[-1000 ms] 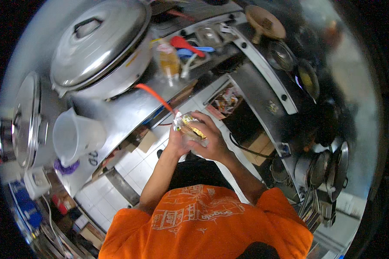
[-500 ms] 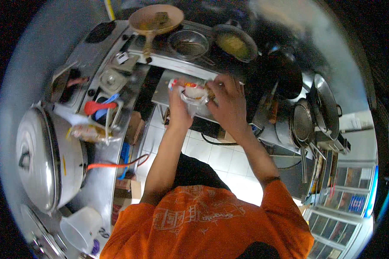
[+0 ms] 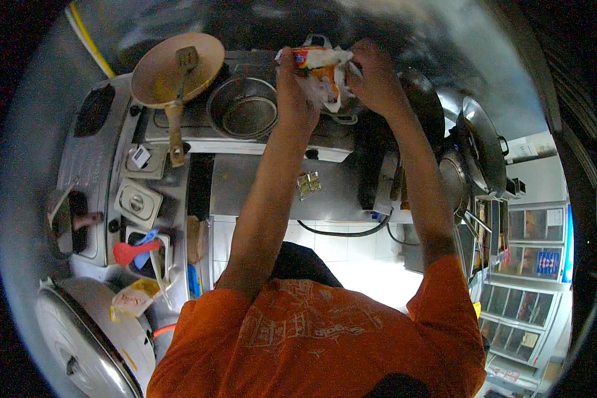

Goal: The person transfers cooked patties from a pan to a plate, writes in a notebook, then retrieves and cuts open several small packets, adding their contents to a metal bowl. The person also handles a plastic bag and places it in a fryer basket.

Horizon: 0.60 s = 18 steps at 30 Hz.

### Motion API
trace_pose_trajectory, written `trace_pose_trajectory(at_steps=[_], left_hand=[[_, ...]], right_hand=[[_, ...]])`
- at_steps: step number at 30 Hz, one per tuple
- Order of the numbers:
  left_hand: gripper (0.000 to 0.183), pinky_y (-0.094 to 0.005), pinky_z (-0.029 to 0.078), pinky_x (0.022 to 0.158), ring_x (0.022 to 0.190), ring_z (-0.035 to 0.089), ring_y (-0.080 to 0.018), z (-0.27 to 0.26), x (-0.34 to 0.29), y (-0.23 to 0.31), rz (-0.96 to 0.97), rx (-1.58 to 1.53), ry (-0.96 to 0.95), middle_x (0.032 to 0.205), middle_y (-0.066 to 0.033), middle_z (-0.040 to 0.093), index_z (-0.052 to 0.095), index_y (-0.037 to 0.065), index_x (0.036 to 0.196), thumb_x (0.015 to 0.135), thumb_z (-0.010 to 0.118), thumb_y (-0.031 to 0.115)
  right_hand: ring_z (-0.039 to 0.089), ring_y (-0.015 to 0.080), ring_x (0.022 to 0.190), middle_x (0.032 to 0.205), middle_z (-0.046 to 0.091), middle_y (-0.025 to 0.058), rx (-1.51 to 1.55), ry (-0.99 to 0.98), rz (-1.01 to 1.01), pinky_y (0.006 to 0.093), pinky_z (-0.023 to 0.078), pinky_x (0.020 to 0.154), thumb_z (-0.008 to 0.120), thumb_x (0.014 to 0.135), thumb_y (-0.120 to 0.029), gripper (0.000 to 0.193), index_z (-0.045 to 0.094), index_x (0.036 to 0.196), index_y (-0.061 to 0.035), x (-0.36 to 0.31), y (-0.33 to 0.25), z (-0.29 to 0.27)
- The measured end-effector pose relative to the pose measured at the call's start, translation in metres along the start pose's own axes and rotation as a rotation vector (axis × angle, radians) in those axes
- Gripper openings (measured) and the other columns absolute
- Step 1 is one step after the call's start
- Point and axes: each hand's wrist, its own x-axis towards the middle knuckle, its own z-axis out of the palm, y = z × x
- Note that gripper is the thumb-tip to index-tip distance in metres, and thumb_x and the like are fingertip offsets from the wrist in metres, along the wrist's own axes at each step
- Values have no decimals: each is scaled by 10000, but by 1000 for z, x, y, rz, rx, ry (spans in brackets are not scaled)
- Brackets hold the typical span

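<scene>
My left hand [image 3: 296,93] grips a crumpled plastic packet [image 3: 322,83], white and clear with red and orange print, above the stove at the far middle. My right hand [image 3: 376,78] is closed at the packet's right edge, its fingertips partly hidden. The packet and my hands cover most of the pan beneath them. Just left of them, an empty-looking metal pot [image 3: 243,113] stands on the stove. Farther left is a beige frying pan [image 3: 154,79] with a dark spatula [image 3: 187,61] resting in it. Small gold sachets [image 3: 308,184] lie on the steel surface nearer me.
Lidded steel containers [image 3: 139,202], a red spoon [image 3: 134,252] and a yellow-white bag [image 3: 136,298] stand at left. A large lidded pot [image 3: 79,338] is at the lower left. Dark woks [image 3: 481,146] are stacked at right, beyond a black hose [image 3: 345,232].
Both hands have moved forward with the packet, from over the near steel surface to above the stove. The view has shifted, and the gold sachets on the surface now show.
</scene>
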Motion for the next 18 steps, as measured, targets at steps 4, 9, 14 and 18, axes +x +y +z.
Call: trace_pose_trajectory(at_steps=[4, 9, 14, 18], left_hand=[[703, -566, 468, 1069, 1236, 613, -373, -6, 48, -19, -243, -388, -15, 1289, -157, 664, 611, 86, 1298, 993, 453, 700], [606, -579, 459, 1072, 1242, 605, -386, -17, 89, -45, -291, -360, 77, 1320, -172, 647, 599, 93, 1328, 1031, 423, 591], [613, -594, 454, 1081, 1254, 592, -405, -30, 122, -59, -242, -227, 2, 1358, -192, 624, 580, 91, 1360, 1052, 364, 575], [667, -622, 453, 1090, 1286, 573, -423, -43, 141, -60, -271, -230, 108, 1393, -191, 605, 558, 72, 1394, 1062, 290, 585]], right_hand=[[663, 361, 1022, 1091, 663, 171, 261, 56, 43, 452, 529, 947, 706, 900, -106, 211, 722, 1095, -27, 18, 28, 22], [636, 404, 991, 1023, 637, 207, -181, -102, 70, 478, 524, 887, 677, 909, -110, 169, 704, 1019, 15, 37, 63, 35], [615, 424, 983, 987, 617, 225, -301, -115, -70, 502, 510, 872, 661, 914, -86, 130, 679, 957, 35, 44, 88, 45], [611, 415, 969, 978, 616, 224, -208, 25, -79, 501, 504, 866, 715, 926, -191, 218, 671, 947, 21, 50, 97, 45]])
